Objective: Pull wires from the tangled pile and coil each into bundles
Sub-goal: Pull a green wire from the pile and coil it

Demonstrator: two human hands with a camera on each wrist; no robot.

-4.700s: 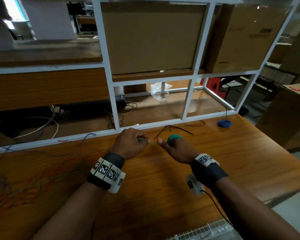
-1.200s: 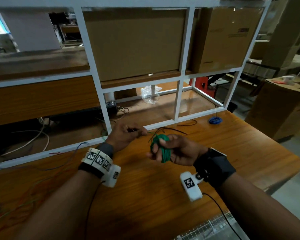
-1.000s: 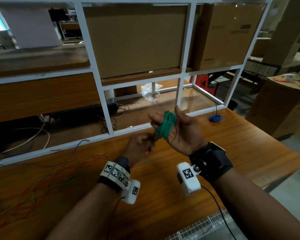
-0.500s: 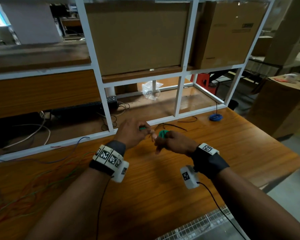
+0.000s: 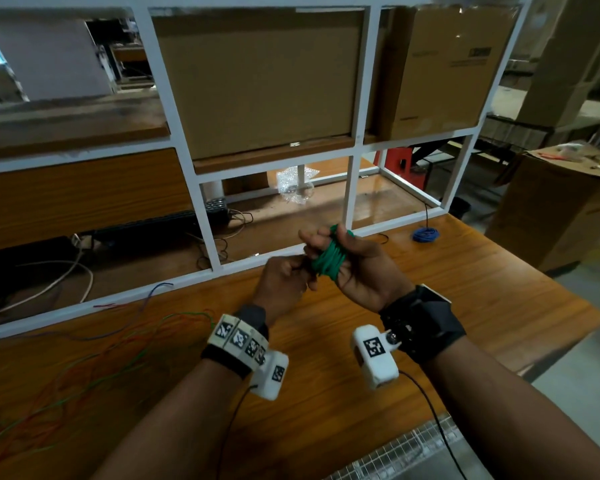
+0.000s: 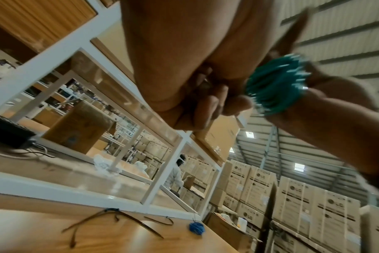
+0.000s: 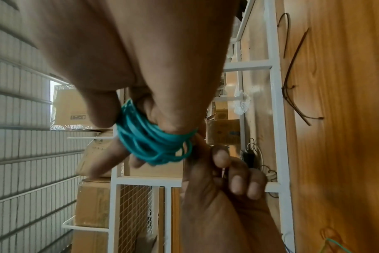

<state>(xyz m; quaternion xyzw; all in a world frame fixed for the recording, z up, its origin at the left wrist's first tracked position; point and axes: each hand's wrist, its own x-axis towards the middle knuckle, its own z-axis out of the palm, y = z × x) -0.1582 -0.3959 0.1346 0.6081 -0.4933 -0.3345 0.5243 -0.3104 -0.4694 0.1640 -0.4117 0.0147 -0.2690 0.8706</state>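
A green wire coil (image 5: 329, 258) is wound round the fingers of my right hand (image 5: 326, 239), which is raised palm-up above the wooden table (image 5: 465, 306), thumb against the coil. In the right wrist view the green coil (image 7: 151, 143) shows many turns round the fingers. My left hand (image 5: 293, 271) sits just left of the coil with fingers curled, pinching the wire's loose end (image 7: 223, 171). In the left wrist view the coil (image 6: 275, 87) is blurred. The tangled pile (image 5: 66, 372) of red, green and blue wires lies at the table's left.
A blue wire bundle (image 5: 425, 234) lies at the table's back right, with a loose dark wire (image 6: 110, 220) on the table near it. A white shelf frame (image 5: 208, 223) with cardboard boxes stands behind the table. A wire-mesh tray (image 5: 413, 455) is at the near edge.
My right hand has turned palm-up and lifted with the green coil. The left hand has moved a little lower and stays close to the coil, still holding the wire end.
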